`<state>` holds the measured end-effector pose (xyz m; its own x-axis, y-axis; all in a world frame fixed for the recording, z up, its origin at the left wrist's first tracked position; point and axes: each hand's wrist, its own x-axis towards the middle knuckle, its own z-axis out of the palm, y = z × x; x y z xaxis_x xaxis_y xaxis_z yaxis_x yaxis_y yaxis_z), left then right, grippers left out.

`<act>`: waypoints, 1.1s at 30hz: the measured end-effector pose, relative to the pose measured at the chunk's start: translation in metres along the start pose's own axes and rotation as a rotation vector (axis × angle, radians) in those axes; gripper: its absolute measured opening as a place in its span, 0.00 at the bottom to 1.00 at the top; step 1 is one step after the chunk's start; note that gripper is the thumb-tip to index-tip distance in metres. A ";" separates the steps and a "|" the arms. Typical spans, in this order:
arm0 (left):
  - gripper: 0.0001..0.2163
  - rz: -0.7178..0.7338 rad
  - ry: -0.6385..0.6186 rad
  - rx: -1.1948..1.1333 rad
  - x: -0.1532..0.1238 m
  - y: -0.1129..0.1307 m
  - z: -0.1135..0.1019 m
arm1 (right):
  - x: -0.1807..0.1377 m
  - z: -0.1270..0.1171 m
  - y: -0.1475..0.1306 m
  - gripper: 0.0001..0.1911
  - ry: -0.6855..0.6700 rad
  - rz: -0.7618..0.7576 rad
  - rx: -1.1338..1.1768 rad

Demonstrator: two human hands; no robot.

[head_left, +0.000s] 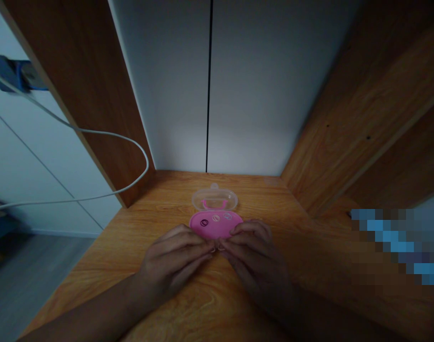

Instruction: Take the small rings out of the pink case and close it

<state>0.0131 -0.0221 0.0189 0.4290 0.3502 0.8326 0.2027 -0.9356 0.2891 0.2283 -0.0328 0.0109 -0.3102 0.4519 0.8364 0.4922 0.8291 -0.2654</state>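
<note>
From the head camera, the person's two hands rest on a wooden desk (pixel 138 228) set in a nook. The left hand (pixel 174 261) and the right hand (pixel 254 256) meet in the middle, fingertips together. Between the fingertips sits a tiny thing (pixel 220 247), maybe a small ring or band. It is too small and dark to tell for sure. Both hands have their fingers bent and pressed close, pinching at that tiny thing from each side.

Just past the fingers lies a small pink case (pixel 215 224), flat on the desk. The fingertips touch its near edge, or are just beside it; the picture cannot show which. On the pink base lie three little rings (pixel 216 218) in a row: a dark one on the left and two pale ones beside it. The clear lid (pixel 214 198) of the case is flipped open and lies behind the pink part, toward the back wall.

The back of the nook is a white wall (pixel 245 95) with a thin dark line running down it. Brown wood panels (pixel 91 85) stand on both sides. On the left, a white cable (pixel 106 135) loops past the wood panel, coming from a blue plug (pixel 13 71) high up. On the right edge there is a blurred patch.
</note>
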 end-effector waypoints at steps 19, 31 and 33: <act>0.10 -0.065 0.015 0.017 0.002 0.000 -0.003 | 0.002 -0.001 -0.002 0.05 -0.002 0.039 0.055; 0.13 -0.043 -0.031 0.027 0.000 -0.002 0.000 | 0.006 -0.004 -0.005 0.07 0.052 0.050 0.069; 0.11 -0.091 -0.010 0.036 0.000 0.000 0.000 | 0.006 -0.004 -0.006 0.07 0.050 0.048 0.058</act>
<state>0.0136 -0.0221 0.0192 0.4164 0.4346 0.7986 0.2727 -0.8976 0.3463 0.2267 -0.0362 0.0196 -0.2457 0.4754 0.8448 0.4572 0.8253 -0.3315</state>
